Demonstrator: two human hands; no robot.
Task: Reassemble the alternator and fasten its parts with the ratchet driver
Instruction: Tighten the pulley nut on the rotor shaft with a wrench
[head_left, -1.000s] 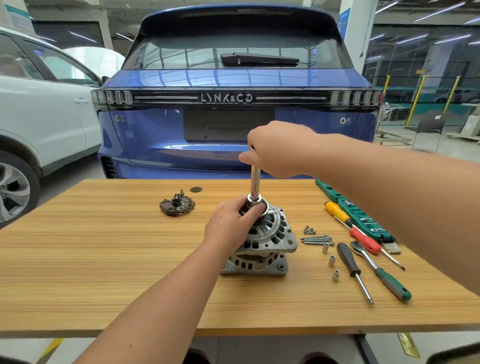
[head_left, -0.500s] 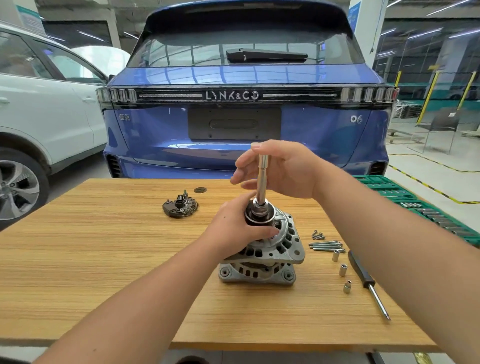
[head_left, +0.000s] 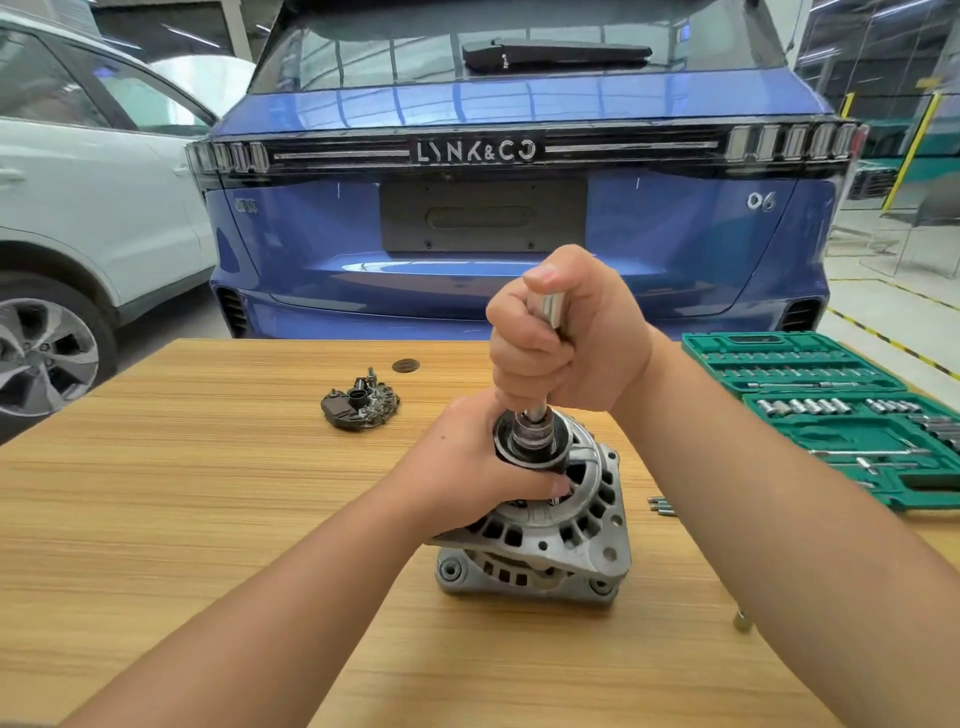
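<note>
The alternator (head_left: 540, 525) stands near the middle of the wooden table (head_left: 182, 519), slightly right, its pulley (head_left: 530, 441) facing up. The right hand (head_left: 566, 338) is wrapped in a fist round the metal driver (head_left: 548, 309), fingers and thumb curled tight on its shaft, and the tool's long axis runs almost straight up and down, its lower end seated on the centre of the pulley directly under the fist. The left hand (head_left: 467, 467) comes in from the near left and clasps the pulley and the top of the housing, thumb curled round the front. So the fastening point lies straight below the right grip, and the left hand is the nearer of the two to the body of the alternator; any turning probably has to go round that upright axis while the left hand stops the pulley spinning. To the far left lies a dark round part (head_left: 361, 405), and a green tool case (head_left: 831, 410) sits open at the right edge.
</note>
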